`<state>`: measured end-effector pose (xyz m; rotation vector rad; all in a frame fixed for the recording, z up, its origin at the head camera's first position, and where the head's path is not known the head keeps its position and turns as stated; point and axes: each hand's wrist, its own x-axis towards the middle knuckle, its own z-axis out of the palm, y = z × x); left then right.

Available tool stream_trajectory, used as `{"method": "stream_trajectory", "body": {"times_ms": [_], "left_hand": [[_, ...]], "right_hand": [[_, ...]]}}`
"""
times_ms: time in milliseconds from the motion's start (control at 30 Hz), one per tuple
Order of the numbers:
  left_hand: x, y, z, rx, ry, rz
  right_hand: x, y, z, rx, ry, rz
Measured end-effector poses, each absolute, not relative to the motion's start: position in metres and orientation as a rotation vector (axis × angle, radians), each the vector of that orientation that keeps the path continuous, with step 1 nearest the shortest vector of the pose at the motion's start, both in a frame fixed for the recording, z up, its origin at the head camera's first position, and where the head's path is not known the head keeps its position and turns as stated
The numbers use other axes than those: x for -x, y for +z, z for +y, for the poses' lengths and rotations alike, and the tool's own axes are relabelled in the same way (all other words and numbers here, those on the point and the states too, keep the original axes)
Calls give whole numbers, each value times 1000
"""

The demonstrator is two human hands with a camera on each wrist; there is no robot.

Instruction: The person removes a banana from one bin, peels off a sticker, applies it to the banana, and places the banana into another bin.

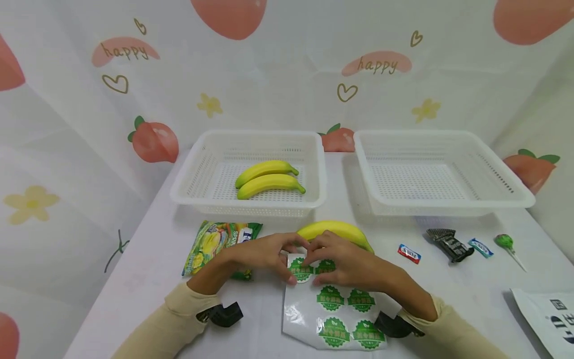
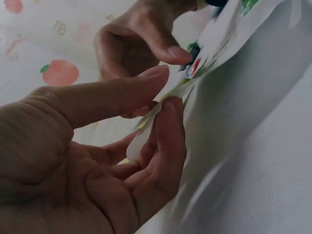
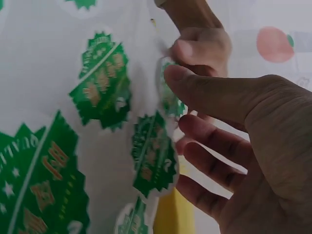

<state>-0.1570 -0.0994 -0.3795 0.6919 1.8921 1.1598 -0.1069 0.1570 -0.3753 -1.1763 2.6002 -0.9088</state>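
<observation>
A white sheet of stickers [image 1: 305,314] with green, jagged-edged round labels lies in front of me, its top edge lifted toward both hands. At its upper left corner my left hand [image 1: 262,254] pinches the edge between thumb and forefinger. My right hand [image 1: 343,262] holds the top edge close beside it. In the right wrist view, the right thumb rests over a green sticker [image 3: 170,100] at the edge, with the fingers behind the sheet. A single banana [image 1: 336,229] lies just beyond the hands, partly covered by the right one.
Two bananas [image 1: 271,184] sit in the left white basket [image 1: 248,205]; a second basket [image 1: 453,205] stands right. A green-yellow snack bag [image 1: 211,244] lies left. Rightward are small candies [image 1: 409,254], a black wrapper [image 1: 450,245], a lollipop [image 1: 504,242] and a white printed packet [image 1: 544,311].
</observation>
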Motion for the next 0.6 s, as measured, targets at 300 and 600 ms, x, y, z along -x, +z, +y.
{"method": "stream_trajectory", "body": {"times_ms": [300, 600], "left_hand": [[159, -380, -101, -708, 1159, 1784], [151, -369, -102, -757, 908, 1978]], "right_hand": [[108, -381, 153, 1237, -881, 2620], [113, -372, 165, 1207, -973, 2638]]}}
